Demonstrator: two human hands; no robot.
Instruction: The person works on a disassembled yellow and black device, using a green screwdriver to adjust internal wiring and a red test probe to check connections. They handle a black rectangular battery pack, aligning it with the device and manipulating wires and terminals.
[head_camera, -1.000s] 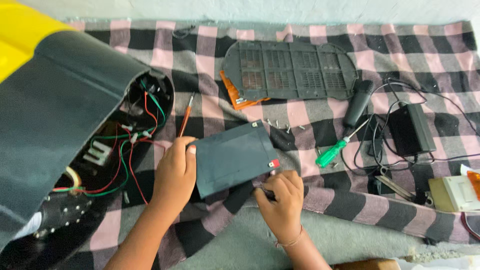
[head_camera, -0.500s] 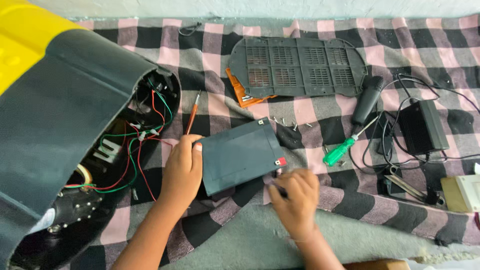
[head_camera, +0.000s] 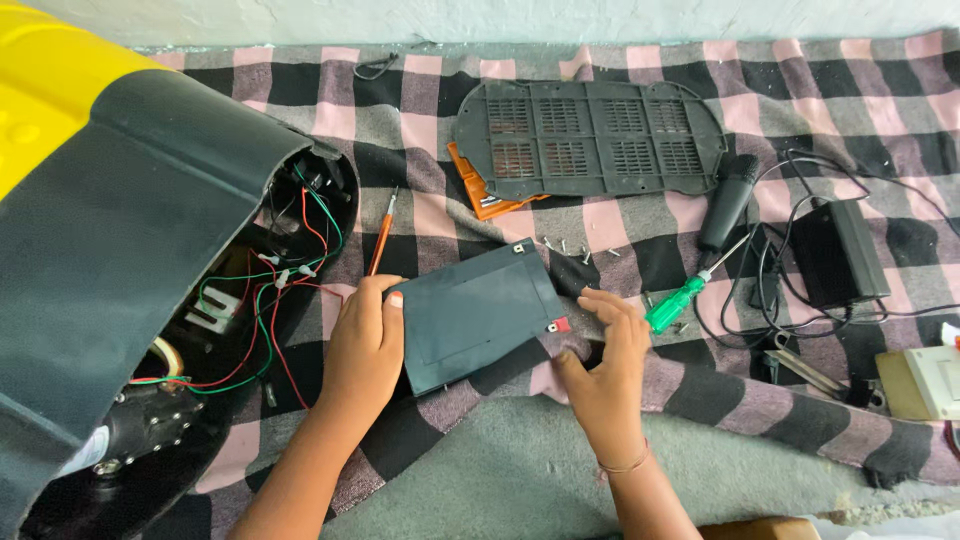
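We've got both hands, left (head_camera: 365, 335) and right (head_camera: 607, 352), flat on the dark battery block (head_camera: 478, 316) ends, looks heavy, rigid, best gripped by its short sides.

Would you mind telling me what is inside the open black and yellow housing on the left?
Inside the housing show red, green and black wires, white connectors and a white part. Deeper in, the black shell covers the rest.
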